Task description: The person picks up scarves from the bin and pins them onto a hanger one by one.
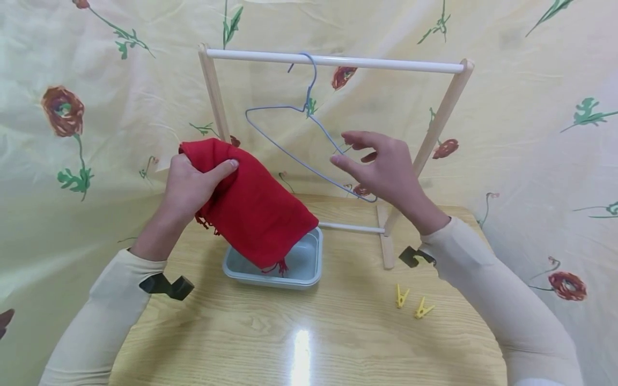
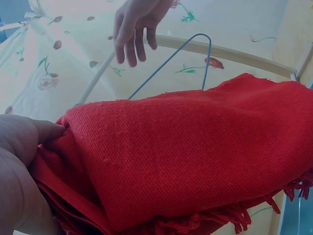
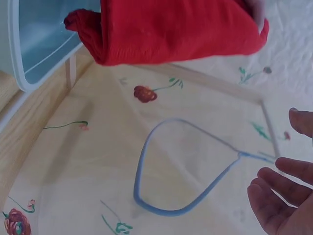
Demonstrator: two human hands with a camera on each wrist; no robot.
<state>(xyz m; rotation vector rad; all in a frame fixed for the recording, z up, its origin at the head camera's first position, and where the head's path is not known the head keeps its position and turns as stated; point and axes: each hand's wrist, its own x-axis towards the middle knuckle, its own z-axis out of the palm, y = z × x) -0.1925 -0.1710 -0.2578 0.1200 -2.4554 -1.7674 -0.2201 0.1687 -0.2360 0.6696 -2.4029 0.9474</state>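
Observation:
A folded red scarf (image 1: 263, 206) with fringed ends is held up by my left hand (image 1: 190, 182), thumb on top and the other fingers hidden beneath the cloth. Its lower end hangs over the light blue basin (image 1: 316, 262). In the left wrist view the scarf (image 2: 195, 152) fills the lower half, with fringe along its bottom edge. A blue wire hanger (image 1: 285, 150) hangs tilted from the white rod. My right hand (image 1: 379, 161) is beside the hanger's right arm, thumb and fingers apart; the right wrist view shows this hand (image 3: 288, 196) with nothing in it.
The rack has a white top rod (image 1: 386, 62) between wooden posts (image 1: 441, 115) and stands at the back of the wooden table (image 1: 241, 332). Two yellow clothespins (image 1: 422, 309) lie at the right front. Behind everything hangs a flower-patterned cloth (image 1: 526, 145).

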